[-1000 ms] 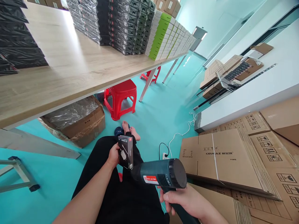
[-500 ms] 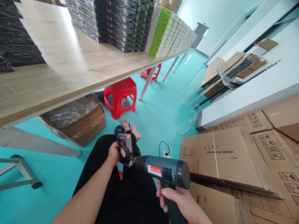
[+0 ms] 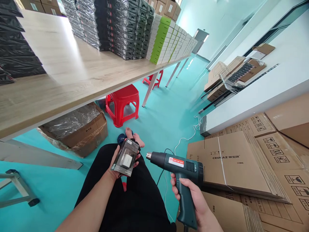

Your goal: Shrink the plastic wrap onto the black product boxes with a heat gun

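A small dark retail box [image 3: 126, 158] with a white charger-like item on its face lies in my left hand [image 3: 115, 160]. My fingers wrap round its edges, above my lap. In my right hand [image 3: 190, 193] is a dark green heat gun [image 3: 180, 162] with a red and white label, gripped by its handle. Its metal nozzle points left towards the box, with a gap between them. The power cord [image 3: 162, 175] runs behind the gun to the floor.
Wrapped black boxes [image 3: 130, 32] and white-green boxes [image 3: 166, 42] are stacked on the wooden table [image 3: 91, 72]. Under it stand a carton [image 3: 89, 132] with clear film and a red stool [image 3: 124, 101]. Flattened cartons [image 3: 231, 170] lean at the right; a white cable [image 3: 183, 139] crosses the floor.
My left hand has turned the box so its broad face tilts up towards me. The heat gun has moved right and its nozzle now stands apart from the box.
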Demonstrator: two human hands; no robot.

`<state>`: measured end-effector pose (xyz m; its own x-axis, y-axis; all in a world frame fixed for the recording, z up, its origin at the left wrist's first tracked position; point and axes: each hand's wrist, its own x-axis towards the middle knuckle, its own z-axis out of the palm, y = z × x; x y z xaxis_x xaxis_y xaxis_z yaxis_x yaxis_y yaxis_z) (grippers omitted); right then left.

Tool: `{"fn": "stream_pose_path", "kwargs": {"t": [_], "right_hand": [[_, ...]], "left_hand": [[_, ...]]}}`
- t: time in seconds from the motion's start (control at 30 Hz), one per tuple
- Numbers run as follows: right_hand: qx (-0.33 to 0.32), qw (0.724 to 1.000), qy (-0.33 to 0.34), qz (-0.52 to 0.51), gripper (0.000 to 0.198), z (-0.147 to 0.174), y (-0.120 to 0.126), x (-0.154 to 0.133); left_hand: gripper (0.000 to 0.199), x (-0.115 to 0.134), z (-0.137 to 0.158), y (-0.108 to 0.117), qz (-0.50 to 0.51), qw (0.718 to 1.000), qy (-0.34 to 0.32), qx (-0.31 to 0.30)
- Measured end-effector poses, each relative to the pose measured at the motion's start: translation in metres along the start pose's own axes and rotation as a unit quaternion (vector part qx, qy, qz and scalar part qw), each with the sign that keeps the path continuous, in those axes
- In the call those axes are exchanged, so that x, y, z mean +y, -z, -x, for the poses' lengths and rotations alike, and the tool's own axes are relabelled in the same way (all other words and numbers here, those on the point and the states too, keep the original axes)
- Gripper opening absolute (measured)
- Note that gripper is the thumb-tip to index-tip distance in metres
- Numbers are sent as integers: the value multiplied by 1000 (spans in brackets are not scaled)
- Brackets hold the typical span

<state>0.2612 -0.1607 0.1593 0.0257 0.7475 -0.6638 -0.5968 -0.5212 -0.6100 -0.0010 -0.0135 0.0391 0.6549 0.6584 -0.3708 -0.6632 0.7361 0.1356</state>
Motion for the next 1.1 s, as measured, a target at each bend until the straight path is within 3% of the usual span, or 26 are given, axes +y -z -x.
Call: {"fn": "stream_pose_path", "kwargs": {"t": [0.1, 0.23, 0.77, 0.9, 1.03, 1.1], "right_hand": [[-5, 997, -2, -74, 25, -15, -2, 1], [-26, 994, -16, -100, 24, -24, -8, 3], [-58, 998, 0, -36, 28, -44, -43, -5], [-103, 990, 26, 94, 27, -36, -58, -10], [-194, 932, -25, 305, 23, -19, -67, -19], [-192, 919, -5, 344, 21, -17, -73, -23]], "left_hand": [[61, 1, 4, 0, -21, 1000, 5, 7], [59, 1, 4, 2, -38, 998, 27, 36], [46, -3, -2, 3, -39, 996, 53, 56], [47, -2, -4, 8, -37, 995, 67, 61], [37, 0, -8, 14, -34, 994, 23, 99], [34, 0, -9, 15, -37, 992, 5, 117]]}}
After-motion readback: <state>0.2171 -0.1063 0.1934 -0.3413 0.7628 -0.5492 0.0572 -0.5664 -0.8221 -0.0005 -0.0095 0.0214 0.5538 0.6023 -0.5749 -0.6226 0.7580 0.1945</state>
